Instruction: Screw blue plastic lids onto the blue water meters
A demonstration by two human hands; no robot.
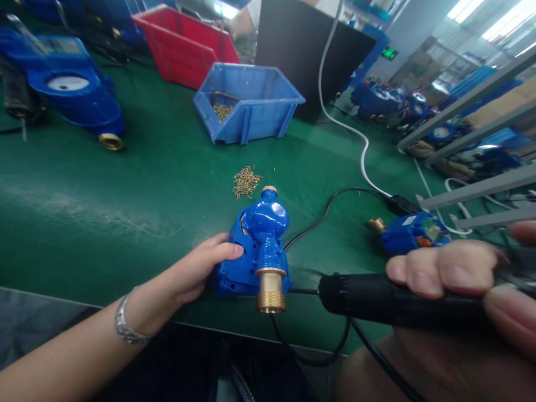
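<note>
The blue water meter body point(255, 245) lies at the near edge of the green surface point(125, 190), the left hand point(201, 268) clasped on its side. It looks heavy, rigid and glossy, so likely slippery; the broad housing offers a surer hold than the brass threaded end point(271, 290). The right hand point(456, 285) is clenched around a black electric screwdriver point(377, 304). No writing is legible.
</note>
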